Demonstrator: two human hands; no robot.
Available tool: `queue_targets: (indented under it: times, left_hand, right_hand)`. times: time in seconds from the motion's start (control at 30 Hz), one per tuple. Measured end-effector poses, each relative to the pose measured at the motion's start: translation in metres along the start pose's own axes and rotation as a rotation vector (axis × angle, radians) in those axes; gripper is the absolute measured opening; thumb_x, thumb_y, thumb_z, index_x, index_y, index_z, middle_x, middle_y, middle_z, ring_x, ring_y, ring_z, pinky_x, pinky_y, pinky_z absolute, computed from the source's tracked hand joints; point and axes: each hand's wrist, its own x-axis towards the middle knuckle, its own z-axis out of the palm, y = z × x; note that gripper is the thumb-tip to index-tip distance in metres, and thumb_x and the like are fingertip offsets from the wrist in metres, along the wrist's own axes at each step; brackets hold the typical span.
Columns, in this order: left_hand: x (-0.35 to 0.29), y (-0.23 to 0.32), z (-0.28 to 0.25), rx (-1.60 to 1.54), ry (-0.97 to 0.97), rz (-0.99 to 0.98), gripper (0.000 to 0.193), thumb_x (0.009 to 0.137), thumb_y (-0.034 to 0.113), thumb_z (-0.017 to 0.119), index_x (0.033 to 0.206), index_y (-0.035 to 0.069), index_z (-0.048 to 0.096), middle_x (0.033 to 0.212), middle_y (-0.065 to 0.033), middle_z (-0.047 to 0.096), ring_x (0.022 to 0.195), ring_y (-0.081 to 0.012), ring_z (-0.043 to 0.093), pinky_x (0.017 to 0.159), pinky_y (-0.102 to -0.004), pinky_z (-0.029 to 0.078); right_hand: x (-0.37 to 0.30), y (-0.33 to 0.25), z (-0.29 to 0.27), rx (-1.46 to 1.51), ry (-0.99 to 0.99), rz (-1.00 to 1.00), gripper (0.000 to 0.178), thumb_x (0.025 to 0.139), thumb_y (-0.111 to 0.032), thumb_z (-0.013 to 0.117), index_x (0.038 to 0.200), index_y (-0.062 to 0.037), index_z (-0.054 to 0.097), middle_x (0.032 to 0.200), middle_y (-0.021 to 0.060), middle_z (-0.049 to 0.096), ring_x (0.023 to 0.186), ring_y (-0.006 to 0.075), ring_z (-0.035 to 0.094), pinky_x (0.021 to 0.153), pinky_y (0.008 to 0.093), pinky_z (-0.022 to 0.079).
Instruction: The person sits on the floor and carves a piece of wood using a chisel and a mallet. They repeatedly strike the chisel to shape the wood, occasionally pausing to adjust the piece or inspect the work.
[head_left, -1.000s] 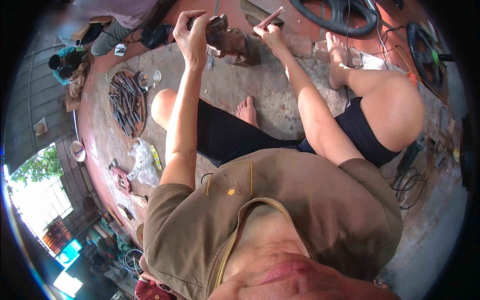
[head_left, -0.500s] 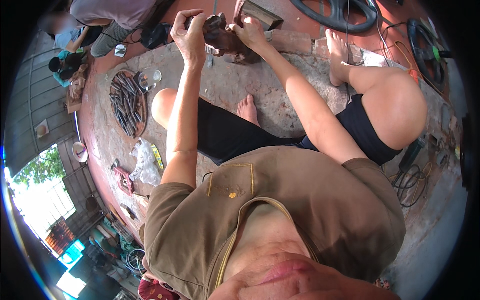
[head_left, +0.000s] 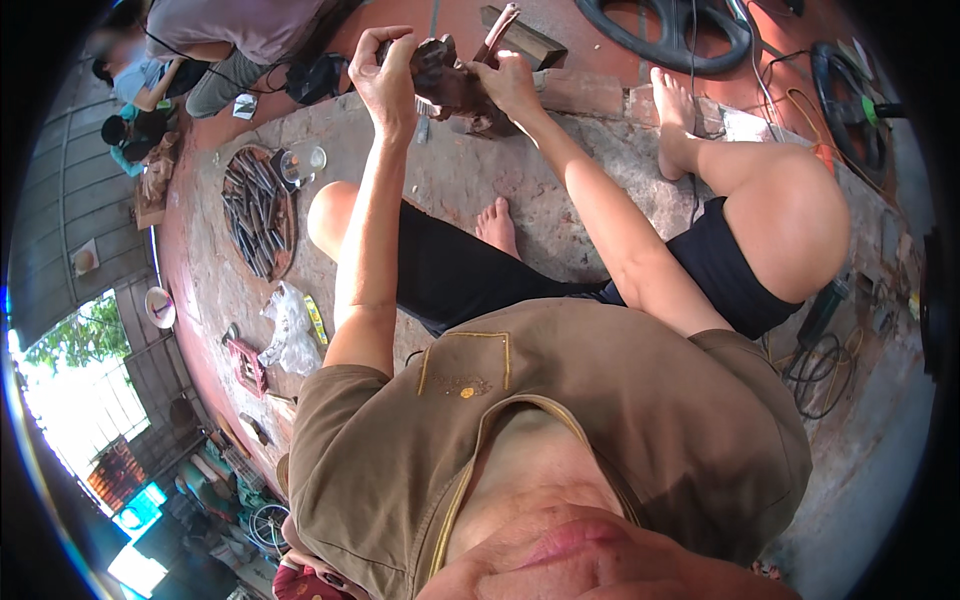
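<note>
A dark brown carved wooden piece [head_left: 447,82] with an uneven, knobbly surface is at the top middle, above the stone slab. My left hand [head_left: 387,90] is closed at its left end, fingers curled over; the fingertips are partly hidden. Closed at the right end, my right hand [head_left: 512,88] has its thumb against the dark wood. A thin pinkish-brown stick [head_left: 498,32] rises just beyond the right hand; whether the fingers touch it I cannot tell.
To the left lies a round basket of chisel-like tools [head_left: 258,215], near a clear cup [head_left: 317,158] and a plastic bag [head_left: 290,330]. A wooden block [head_left: 535,42] and black wheel-like rings [head_left: 680,45] lie beyond. Other people [head_left: 235,45] sit at the upper left. Cables [head_left: 825,370] coil at right.
Both hands and the carved piece sit slightly lower in the picture. My right hand has turned a little, and the thin stick beyond it now shows more clearly.
</note>
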Motion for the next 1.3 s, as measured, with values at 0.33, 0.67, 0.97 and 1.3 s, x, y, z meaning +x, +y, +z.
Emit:
queue_targets:
  times: [0.33,0.67,0.97,1.3]
  left_hand:
    - [-0.004,0.007,0.001,0.019,-0.003,-0.045,0.011,0.081,0.009,0.063,0.087,0.0,0.065,0.073,0.0003,0.06,0.063,-0.0046,0.052,0.057,-0.0196,0.04]
    - [-0.001,0.004,0.001,0.038,-0.009,-0.02,0.011,0.081,0.009,0.063,0.087,0.0,0.066,0.074,0.0012,0.06,0.064,-0.0043,0.05,0.059,-0.0198,0.04]
    - [-0.004,0.009,0.002,0.022,-0.007,-0.025,0.011,0.082,0.009,0.063,0.087,0.0,0.065,0.073,0.0006,0.06,0.062,-0.0053,0.052,0.058,-0.02,0.041]
    - [-0.002,0.004,0.001,0.006,-0.002,-0.032,0.011,0.082,0.009,0.063,0.087,0.0,0.066,0.074,0.0016,0.06,0.066,-0.0042,0.051,0.06,-0.0198,0.041]
  right_hand:
    - [-0.007,-0.038,0.003,0.707,0.021,0.084,0.03,0.079,-0.022,0.073,0.083,0.0074,0.069,0.072,0.0113,0.07,0.064,0.0126,0.062,0.061,0.0309,0.05]
    - [-0.007,0.009,-0.002,0.045,0.143,-0.019,0.027,0.079,-0.023,0.073,0.084,0.0037,0.07,0.075,0.0146,0.07,0.067,0.0188,0.066,0.064,0.0328,0.05]
    - [-0.01,-0.044,0.002,0.707,0.046,0.122,0.022,0.078,-0.016,0.075,0.084,0.0047,0.069,0.074,0.0066,0.069,0.066,0.0121,0.063,0.061,0.0285,0.049]
    - [-0.006,0.001,-0.002,0.124,0.106,0.028,0.035,0.076,-0.028,0.076,0.08,0.0058,0.069,0.073,0.0134,0.069,0.064,0.0198,0.064,0.062,0.0338,0.05]
